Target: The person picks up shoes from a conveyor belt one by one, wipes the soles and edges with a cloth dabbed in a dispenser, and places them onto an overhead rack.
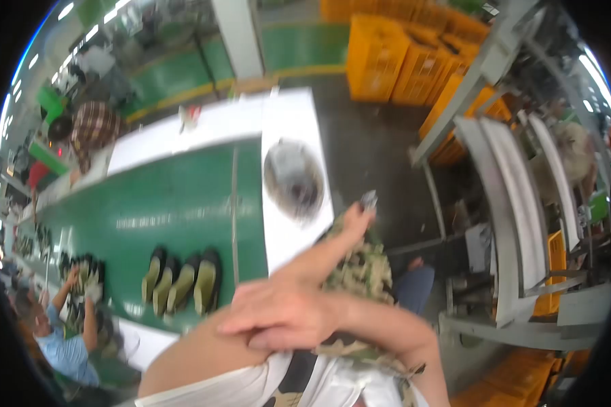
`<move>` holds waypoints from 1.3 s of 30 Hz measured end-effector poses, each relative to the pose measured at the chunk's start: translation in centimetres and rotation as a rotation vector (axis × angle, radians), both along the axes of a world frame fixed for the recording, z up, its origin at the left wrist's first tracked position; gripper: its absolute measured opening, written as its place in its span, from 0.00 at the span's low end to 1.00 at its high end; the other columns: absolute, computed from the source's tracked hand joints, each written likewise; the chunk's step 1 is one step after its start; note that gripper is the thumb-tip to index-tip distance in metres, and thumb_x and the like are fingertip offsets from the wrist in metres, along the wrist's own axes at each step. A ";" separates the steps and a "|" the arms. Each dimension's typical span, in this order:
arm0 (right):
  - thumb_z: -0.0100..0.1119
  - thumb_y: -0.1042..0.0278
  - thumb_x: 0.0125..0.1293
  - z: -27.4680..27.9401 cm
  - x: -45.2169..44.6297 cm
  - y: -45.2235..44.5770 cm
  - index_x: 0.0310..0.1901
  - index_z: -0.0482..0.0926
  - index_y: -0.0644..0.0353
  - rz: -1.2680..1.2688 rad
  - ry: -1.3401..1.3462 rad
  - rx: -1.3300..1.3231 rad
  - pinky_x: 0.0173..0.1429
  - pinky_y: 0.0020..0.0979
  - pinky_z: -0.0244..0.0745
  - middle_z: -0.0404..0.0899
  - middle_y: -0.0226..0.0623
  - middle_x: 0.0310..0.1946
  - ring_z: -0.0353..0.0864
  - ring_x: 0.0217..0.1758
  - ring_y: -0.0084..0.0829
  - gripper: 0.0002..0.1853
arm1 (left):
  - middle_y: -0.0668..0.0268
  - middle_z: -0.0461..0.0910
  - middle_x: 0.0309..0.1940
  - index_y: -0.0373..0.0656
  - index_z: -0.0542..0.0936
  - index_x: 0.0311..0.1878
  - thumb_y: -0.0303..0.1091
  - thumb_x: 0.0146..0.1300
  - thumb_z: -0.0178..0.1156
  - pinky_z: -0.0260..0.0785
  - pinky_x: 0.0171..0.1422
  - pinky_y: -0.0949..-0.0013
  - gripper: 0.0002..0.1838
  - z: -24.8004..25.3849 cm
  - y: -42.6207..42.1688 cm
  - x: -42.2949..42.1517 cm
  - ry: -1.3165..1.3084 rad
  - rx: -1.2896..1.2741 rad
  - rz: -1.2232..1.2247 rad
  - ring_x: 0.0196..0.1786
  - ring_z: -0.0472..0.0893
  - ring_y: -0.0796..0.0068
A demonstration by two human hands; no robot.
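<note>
My left hand point(358, 220) is stretched forward beyond the white table's edge, closed around a small shiny object point(368, 200) too blurred to identify. My right hand point(282, 313) lies across my bent left arm, its fingers resting on the skin and holding nothing. Ahead of my arms, a round, see-through container point(294, 180) with something grey and dark inside sits on the white table point(288, 241). To its left, several dark shoes with olive soles point(181, 285) lie in a row on the green surface point(176, 210).
Orange crates point(377, 57) are stacked at the back. A metal rack with long pale panels point(512, 203) stands on the right. One person in a plaid shirt point(95, 129) leans over the far left side; another in light blue point(68, 349) handles shoes at lower left.
</note>
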State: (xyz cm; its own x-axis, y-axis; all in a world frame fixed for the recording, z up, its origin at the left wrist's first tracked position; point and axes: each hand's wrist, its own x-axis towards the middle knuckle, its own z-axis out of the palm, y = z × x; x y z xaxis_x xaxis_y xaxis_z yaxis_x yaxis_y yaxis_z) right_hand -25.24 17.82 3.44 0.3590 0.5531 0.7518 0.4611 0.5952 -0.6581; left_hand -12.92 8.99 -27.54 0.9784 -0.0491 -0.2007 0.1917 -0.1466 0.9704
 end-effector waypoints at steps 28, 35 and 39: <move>0.58 0.65 0.71 -18.3 9.8 -19.8 0.59 0.71 0.63 -1.043 1.285 0.298 0.56 0.39 0.76 0.79 0.43 0.53 0.80 0.56 0.37 0.19 | 0.66 0.82 0.38 0.37 0.80 0.46 0.24 0.58 0.63 0.73 0.44 0.73 0.12 11.9 -0.7 4.6 -0.039 -0.764 -0.296 0.37 0.79 0.77; 0.54 0.63 0.72 -18.1 10.0 -19.8 0.56 0.76 0.60 -0.995 1.281 0.381 0.58 0.38 0.74 0.82 0.37 0.51 0.80 0.55 0.34 0.15 | 0.64 0.82 0.37 0.37 0.79 0.47 0.25 0.60 0.64 0.76 0.35 0.69 0.12 12.3 -0.9 3.4 -0.063 -0.758 -0.351 0.38 0.81 0.75; 0.52 0.64 0.73 -18.6 9.8 -20.4 0.55 0.76 0.60 -0.957 1.274 0.447 0.60 0.39 0.73 0.82 0.38 0.52 0.80 0.55 0.34 0.15 | 0.64 0.83 0.36 0.38 0.79 0.47 0.25 0.60 0.65 0.76 0.39 0.70 0.12 13.1 -0.9 2.6 -0.022 -0.755 -0.390 0.38 0.81 0.76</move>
